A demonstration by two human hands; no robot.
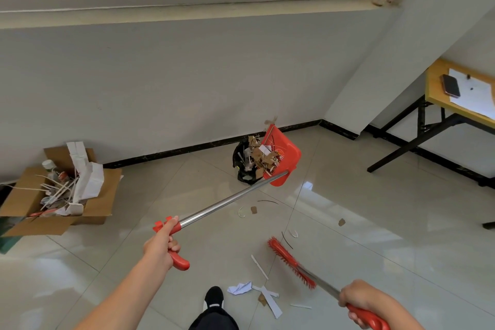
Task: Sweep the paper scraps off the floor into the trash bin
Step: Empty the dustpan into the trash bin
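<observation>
My left hand (160, 245) grips the red handle of a long-handled red dustpan (284, 158). The pan is lifted and tipped on its side over a black trash bin (241, 166) by the wall, with brown and white paper scraps (261, 157) sliding out of it into the bin. My right hand (359, 300) grips the red handle of a red broom, whose bristle head (290, 262) hovers low over the floor. Loose paper scraps (263, 296) lie on the tiles near my foot, and smaller bits (253, 210) lie further out.
An open cardboard box (88, 206) full of paper waste and a bottle stands by the wall at the left. A yellow-edged folding table (439, 104) with a phone and papers stands at the right. My black shoe (214, 299) is at the bottom centre.
</observation>
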